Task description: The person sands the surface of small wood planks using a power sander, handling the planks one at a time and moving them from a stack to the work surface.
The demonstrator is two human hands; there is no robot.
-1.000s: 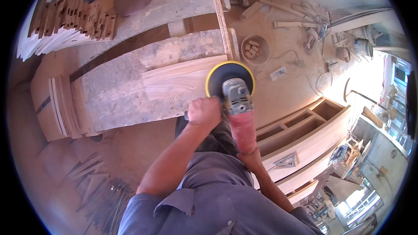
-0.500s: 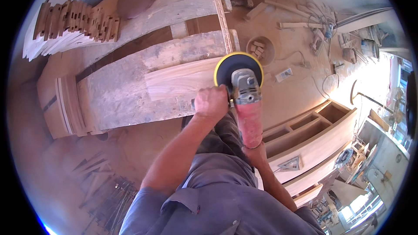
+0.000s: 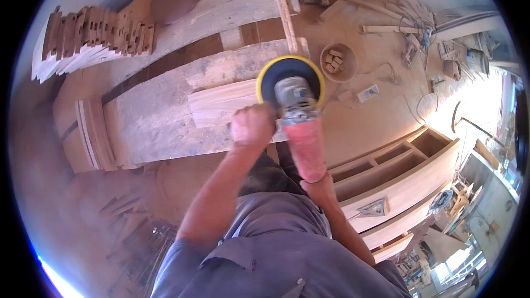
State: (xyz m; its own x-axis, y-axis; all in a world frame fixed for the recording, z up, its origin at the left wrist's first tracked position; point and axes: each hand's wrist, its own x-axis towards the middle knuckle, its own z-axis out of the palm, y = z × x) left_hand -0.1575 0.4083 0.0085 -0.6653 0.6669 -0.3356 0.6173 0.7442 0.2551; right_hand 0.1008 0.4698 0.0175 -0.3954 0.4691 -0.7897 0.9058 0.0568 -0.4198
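Near the frame's middle, both hands, left (image 3: 252,127) and right (image 3: 319,187), grip the heavy, hard sander (image 3: 292,99) on a stiff plank (image 3: 221,107).

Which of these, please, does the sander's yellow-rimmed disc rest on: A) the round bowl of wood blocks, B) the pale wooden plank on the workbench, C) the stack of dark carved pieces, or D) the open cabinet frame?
B: the disc sits on the end of the pale wooden plank on the workbench, with the left hand at the sander's side.

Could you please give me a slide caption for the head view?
Left hand and right hand hold a disc sander on a wooden board.
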